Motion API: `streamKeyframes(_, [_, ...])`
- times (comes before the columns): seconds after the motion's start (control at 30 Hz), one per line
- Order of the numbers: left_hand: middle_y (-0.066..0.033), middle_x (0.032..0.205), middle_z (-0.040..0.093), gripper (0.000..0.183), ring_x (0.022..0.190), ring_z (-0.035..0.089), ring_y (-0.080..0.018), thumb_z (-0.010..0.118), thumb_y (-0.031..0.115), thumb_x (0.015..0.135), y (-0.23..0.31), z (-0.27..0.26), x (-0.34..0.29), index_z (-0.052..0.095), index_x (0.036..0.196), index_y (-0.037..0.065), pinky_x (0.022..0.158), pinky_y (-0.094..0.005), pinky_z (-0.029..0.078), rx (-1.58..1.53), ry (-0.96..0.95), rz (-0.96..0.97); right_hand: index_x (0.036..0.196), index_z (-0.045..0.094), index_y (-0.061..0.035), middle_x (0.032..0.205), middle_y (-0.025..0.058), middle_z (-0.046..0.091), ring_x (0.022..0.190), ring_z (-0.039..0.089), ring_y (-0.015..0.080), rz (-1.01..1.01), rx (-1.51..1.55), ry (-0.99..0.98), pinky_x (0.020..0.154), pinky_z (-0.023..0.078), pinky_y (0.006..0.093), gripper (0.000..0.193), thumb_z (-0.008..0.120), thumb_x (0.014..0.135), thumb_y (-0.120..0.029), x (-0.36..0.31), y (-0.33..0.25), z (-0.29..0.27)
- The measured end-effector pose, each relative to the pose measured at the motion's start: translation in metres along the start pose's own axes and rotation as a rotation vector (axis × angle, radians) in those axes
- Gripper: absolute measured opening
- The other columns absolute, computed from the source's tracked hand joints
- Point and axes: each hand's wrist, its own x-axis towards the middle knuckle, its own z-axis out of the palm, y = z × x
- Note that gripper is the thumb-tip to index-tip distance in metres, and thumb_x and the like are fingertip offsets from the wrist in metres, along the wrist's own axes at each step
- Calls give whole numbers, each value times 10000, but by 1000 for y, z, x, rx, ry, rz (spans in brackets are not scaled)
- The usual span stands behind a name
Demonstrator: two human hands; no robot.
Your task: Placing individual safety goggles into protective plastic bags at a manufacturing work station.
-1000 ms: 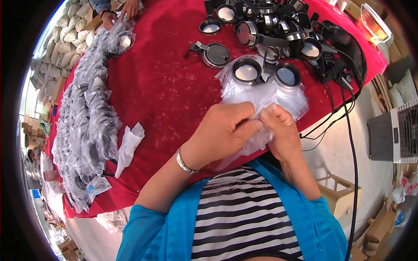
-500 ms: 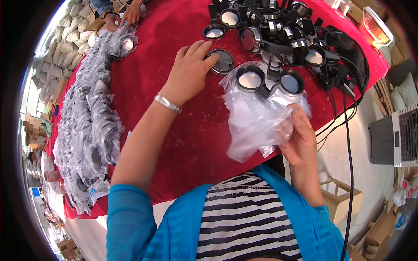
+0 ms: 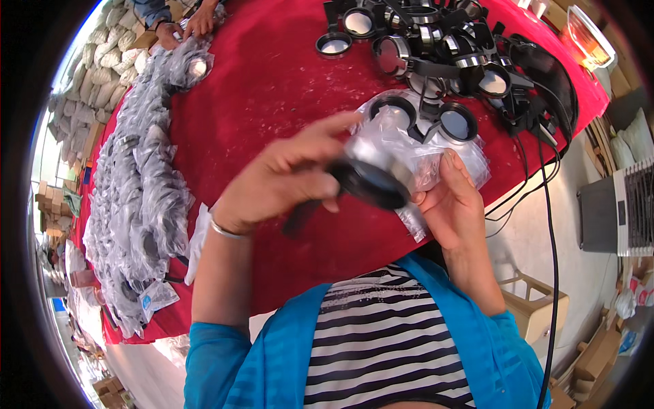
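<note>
My left hand (image 3: pixel 283 174) grips a round black-rimmed lens (image 3: pixel 375 184) with a silver band and a short black handle, blurred by motion. It is tilted over the table in front of me, beside a clear plastic bag (image 3: pixel 428 163). My right hand (image 3: pixel 453 201) pinches the near edge of that bag, close to the lens rim. Just beyond lie two similar round lenses, the left one (image 3: pixel 393 112) partly behind the plastic and the right one (image 3: pixel 458 124) resting on the bags.
A heap of similar lens pieces (image 3: pixel 443 41) covers the far right of the red table (image 3: pixel 272 75). Rows of bagged pieces (image 3: pixel 139 177) line the left side, where another person's hands (image 3: pixel 184 31) work. Black cables (image 3: pixel 547 259) hang at the right edge.
My left hand has picked up the round lens from the table and brought it nearer, toward the bag. My right hand still holds the bag, its loose plastic now lifted beside the lens.
</note>
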Motion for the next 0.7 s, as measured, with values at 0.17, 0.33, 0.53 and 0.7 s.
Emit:
streamKeyframes(0.17, [-143,1371,383,269,879,567,-147,613,19,806,-15,19,-5,611,1071,-27,717,-254,489,304,8,-48,1008,568,-41,904,67,627,802,610,172,-46,-39,-66,718,478,294,152,502,929,-153,0,9,7])
streamKeyframes(0.33, [-149,1361,404,267,1032,538,-208,621,36,807,-19,17,-8,620,1072,10,850,-301,443,329,38,-13,1003,555,-52,905,65,618,804,576,147,-75,-232,-31,704,456,275,146,551,898,-153,-9,4,6])
streamKeyframes(0.53, [-174,1334,436,293,1173,482,-277,632,14,778,-17,29,1,621,1070,30,957,-345,382,543,-65,181,991,583,-34,940,105,649,721,562,114,-4,-243,-81,620,428,228,145,523,907,-136,-10,2,7])
streamKeyframes(0.7, [-163,1183,556,277,1056,560,-257,616,-14,772,-20,37,3,617,1049,-9,891,-322,436,535,-62,116,967,586,-41,872,79,645,685,542,83,-18,-245,-59,575,399,202,124,544,893,-131,-9,1,6])
